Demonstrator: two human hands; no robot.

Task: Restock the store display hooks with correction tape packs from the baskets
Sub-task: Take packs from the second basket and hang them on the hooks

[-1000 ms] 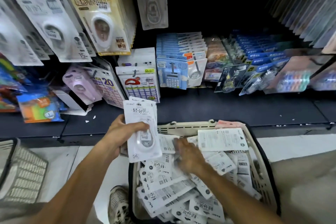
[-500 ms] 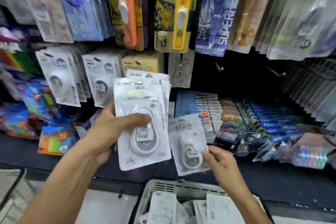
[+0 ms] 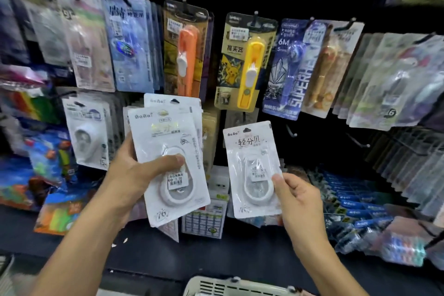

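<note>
Store shelving filled the view; nearest, a basket rim (image 3: pixel 230 286) sat at the bottom edge. Above it, the left hand (image 3: pixel 129 180) gripped a stack of packs (image 3: pixel 173 151), the right hand (image 3: pixel 298 202) pinched one correction tape pack (image 3: pixel 252 166) upright, hang hole uppermost. Beyond, an empty hook (image 3: pixel 290 131) waited; nothing seemed hung yet.
</note>
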